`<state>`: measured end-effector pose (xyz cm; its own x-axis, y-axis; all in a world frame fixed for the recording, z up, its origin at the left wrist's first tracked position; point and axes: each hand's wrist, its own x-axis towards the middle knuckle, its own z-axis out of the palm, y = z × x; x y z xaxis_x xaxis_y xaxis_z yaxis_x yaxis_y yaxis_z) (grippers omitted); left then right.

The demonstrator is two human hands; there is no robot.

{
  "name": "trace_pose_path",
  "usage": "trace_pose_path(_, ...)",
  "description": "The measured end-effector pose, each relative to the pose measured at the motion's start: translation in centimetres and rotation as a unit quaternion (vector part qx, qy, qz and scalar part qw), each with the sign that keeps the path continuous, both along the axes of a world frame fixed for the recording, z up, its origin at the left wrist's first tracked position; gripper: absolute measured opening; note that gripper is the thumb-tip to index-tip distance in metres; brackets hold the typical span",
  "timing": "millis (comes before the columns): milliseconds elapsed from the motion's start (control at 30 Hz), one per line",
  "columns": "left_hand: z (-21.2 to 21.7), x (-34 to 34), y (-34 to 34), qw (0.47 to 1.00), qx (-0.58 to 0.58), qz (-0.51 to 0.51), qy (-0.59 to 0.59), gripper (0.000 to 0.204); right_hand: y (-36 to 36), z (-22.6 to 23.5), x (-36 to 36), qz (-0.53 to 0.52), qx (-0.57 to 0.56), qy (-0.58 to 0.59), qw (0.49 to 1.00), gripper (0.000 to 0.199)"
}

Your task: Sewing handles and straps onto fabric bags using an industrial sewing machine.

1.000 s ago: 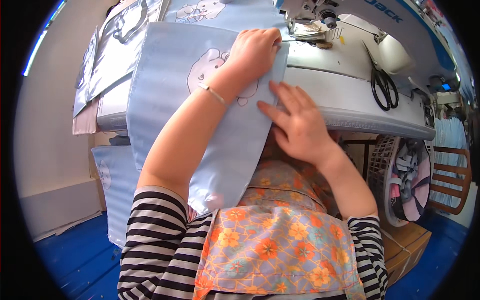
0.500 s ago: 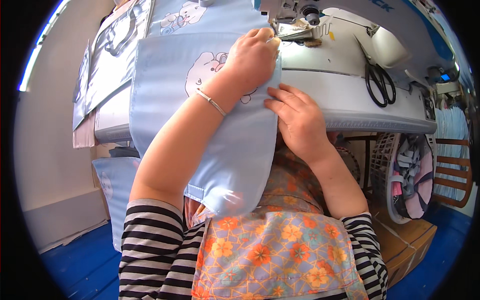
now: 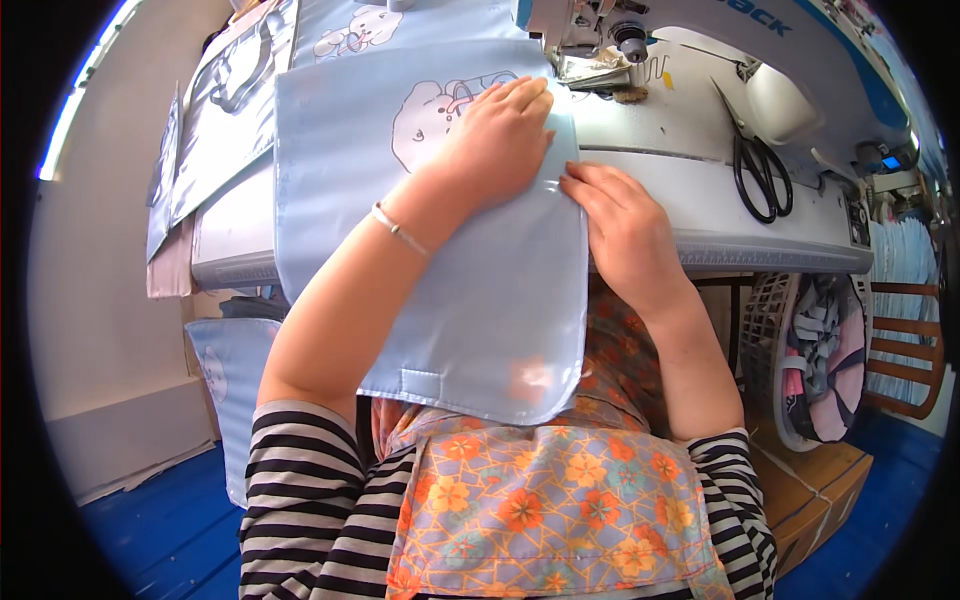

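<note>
A light blue, shiny fabric piece [image 3: 470, 290] with a white cartoon animal print hangs from the sewing machine table over its front edge toward my apron. My left hand [image 3: 505, 135] lies flat on the fabric below the machine's needle area, fingers stretched forward, partly covering the print. My right hand [image 3: 630, 220] is at the fabric's right edge, with its fingertips on top; the thumb is hidden, apparently under the edge. The sewing machine [image 3: 690, 25] stands just beyond my left fingertips. A small rectangular patch [image 3: 421, 384] shows near the fabric's lower hem.
Black-handled scissors [image 3: 762, 175] lie on the table [image 3: 690, 190] at the right. Silvery flat pieces [image 3: 225, 120] rest at the left. A white basket of scraps [image 3: 770, 350] is below right, above a cardboard box [image 3: 815, 490]. More blue fabric [image 3: 235, 370] hangs at the lower left.
The fabric has shifted right and its lower end has spread out flatter. My left hand's bent fingers have stretched out flat. My right hand has moved slightly right with the edge.
</note>
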<state>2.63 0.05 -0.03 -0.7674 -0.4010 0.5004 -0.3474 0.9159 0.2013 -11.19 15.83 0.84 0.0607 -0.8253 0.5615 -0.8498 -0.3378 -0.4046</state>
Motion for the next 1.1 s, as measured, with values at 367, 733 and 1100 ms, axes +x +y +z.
trace_pose_path(367,6.8,11.3,10.7,0.964,0.172,-0.083,-0.184,0.067,0.6,0.5,-0.5,0.023,0.034,0.038,0.998,0.036)
trace_pose_path(733,5.0,15.2,8.0,0.973,0.094,0.104,-0.183,0.070,0.1,0.4,-0.7,0.024,0.028,0.044,0.998,0.035)
trace_pose_path(1100,4.1,13.9,2.2,0.977,0.049,0.164,-0.131,0.051,-3.4,0.1,-2.0,0.008,0.009,0.068,0.998,0.026)
